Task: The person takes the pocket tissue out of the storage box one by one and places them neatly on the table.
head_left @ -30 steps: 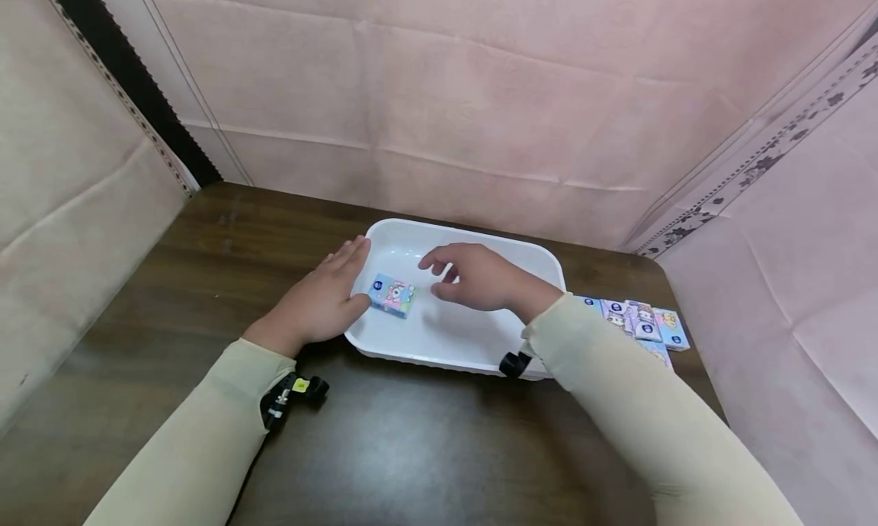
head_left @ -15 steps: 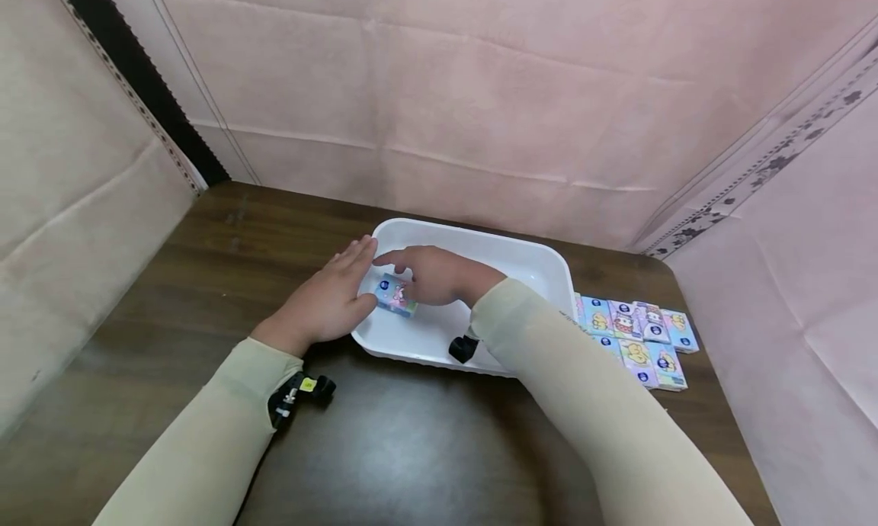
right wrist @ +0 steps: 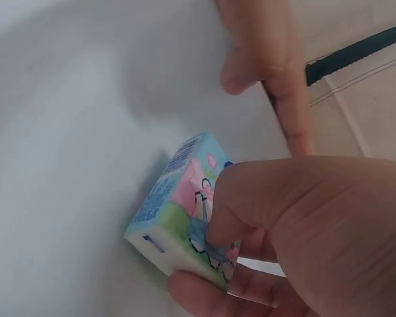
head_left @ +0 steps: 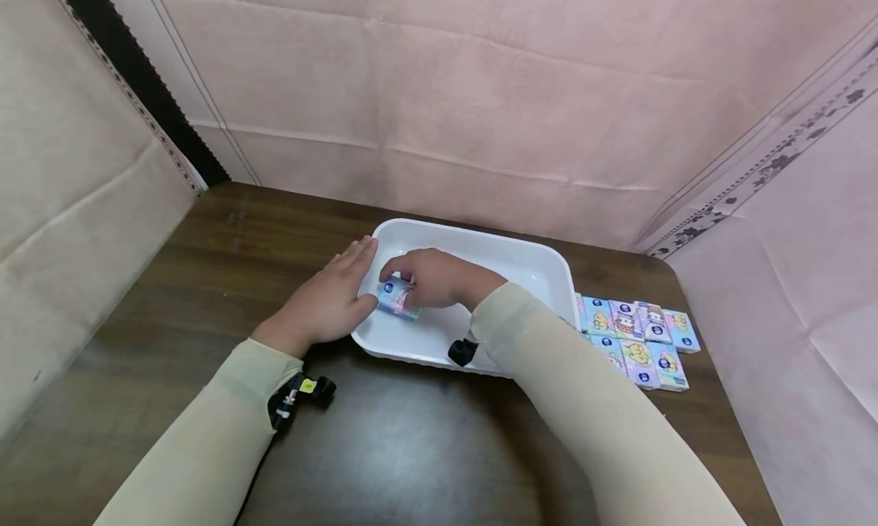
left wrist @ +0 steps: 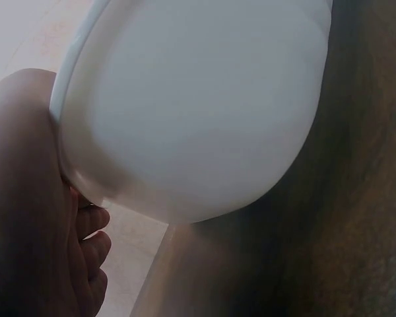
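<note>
In the head view a white plastic tray (head_left: 521, 263) lies on the table. My left hand (head_left: 328, 301) rests against its left end, fingers straight along the rim, thumb at the edge. The left wrist view shows that hand beside the tray's outer wall (left wrist: 198, 112). Inside the tray at the left is a small tissue pack (head_left: 391, 294), light blue with cartoon print. My right hand (head_left: 439, 276) reaches over the tray and grips this pack. Seen from the right wrist, curled fingers (right wrist: 198, 294) lie at the pack's end and over its printed face.
On the table (head_left: 411, 442), right of the tray, several similar tissue packs (head_left: 638, 358) lie in two rows, partly hidden by the right sleeve (head_left: 583, 373). A pink cloth wall (head_left: 480, 114) rises behind the table. Black cameras sit at both wrists.
My right hand has moved left across the tray and down onto the tissue pack, its fingers closing around it. The pack has shifted slightly. The left hand stays at the rim.
</note>
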`<state>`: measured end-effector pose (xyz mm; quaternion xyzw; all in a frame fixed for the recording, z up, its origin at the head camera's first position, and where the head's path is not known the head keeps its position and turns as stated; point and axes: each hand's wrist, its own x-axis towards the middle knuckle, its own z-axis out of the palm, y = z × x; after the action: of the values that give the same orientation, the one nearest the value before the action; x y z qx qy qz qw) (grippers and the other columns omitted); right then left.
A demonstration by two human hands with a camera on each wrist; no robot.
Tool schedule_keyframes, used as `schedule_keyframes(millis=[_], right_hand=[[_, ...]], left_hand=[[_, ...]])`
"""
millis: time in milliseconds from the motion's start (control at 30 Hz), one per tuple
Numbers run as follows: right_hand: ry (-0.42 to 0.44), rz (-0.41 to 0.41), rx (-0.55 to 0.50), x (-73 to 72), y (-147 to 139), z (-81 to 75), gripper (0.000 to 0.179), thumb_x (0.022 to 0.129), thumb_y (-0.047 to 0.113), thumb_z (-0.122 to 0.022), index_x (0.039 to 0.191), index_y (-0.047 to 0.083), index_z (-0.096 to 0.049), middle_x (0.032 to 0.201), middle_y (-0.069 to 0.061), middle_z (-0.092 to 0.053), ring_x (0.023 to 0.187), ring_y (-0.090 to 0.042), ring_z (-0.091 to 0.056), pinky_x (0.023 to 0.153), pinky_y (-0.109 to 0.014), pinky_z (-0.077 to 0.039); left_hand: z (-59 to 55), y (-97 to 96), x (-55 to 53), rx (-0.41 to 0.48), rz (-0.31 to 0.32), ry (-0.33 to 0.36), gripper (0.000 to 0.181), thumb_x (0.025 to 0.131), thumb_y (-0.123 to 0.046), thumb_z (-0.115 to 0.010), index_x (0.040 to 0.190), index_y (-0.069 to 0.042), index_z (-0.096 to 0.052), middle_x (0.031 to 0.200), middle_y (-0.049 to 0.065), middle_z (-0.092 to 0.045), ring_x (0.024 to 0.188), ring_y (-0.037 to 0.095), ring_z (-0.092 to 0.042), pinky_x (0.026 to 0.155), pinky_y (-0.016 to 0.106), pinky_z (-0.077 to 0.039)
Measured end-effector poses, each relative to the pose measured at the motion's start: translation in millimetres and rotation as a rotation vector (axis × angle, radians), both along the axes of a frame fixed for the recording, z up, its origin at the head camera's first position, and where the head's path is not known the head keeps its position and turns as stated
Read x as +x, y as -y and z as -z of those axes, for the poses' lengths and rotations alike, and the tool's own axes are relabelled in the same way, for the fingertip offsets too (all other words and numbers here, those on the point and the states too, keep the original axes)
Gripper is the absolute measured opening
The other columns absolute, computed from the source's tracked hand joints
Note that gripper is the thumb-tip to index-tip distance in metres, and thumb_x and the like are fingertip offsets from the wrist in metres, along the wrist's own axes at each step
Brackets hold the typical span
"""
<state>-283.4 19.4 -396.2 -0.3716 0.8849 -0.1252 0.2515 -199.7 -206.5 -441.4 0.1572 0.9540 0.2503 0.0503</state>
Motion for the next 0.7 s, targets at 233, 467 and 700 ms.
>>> schedule_keyframes(millis=[233,467,700], right_hand=[[-0.067,0.048,-0.041,6.8,-24.5,-18.6,0.049,0.103,0.015,-0.079,0.149,0.027,-0.071,0.127,-0.003,-0.073,0.110,-0.021,-0.068,0.108,-0.042,-0.058],[-0.125,0.112,-0.129,16.6,-64.7,-27.1,0.045,0.101,0.012,-0.074,0.144,0.025,-0.077,0.117,0.000,-0.074,0.096,-0.019,-0.067,0.089,-0.035,-0.060],[-0.060,0.316,-0.198,26.6,-123.6,-37.1,0.044,0.102,0.010,-0.068,0.143,0.023,-0.076,0.121,-0.005,-0.073,0.093,-0.021,-0.073,0.072,-0.032,-0.067]], left_hand=[[0.9,-1.2,-1.5,-0.018,-0.024,0.037,0.090,0.111,-0.040,-0.051,0.182,-0.017,-0.001,0.192,0.006,-0.004,0.179,0.032,-0.006,0.144,0.060,-0.013],[1.5,-2.1,-1.2,-0.021,-0.044,0.047,0.091,0.111,-0.041,-0.052,0.183,-0.019,-0.001,0.192,0.004,-0.004,0.179,0.031,-0.006,0.144,0.060,-0.014],[1.9,-0.6,-0.6,-0.009,-0.024,0.041,0.090,0.111,-0.036,-0.050,0.182,-0.017,0.002,0.192,0.004,-0.001,0.179,0.031,-0.004,0.144,0.060,-0.013]])
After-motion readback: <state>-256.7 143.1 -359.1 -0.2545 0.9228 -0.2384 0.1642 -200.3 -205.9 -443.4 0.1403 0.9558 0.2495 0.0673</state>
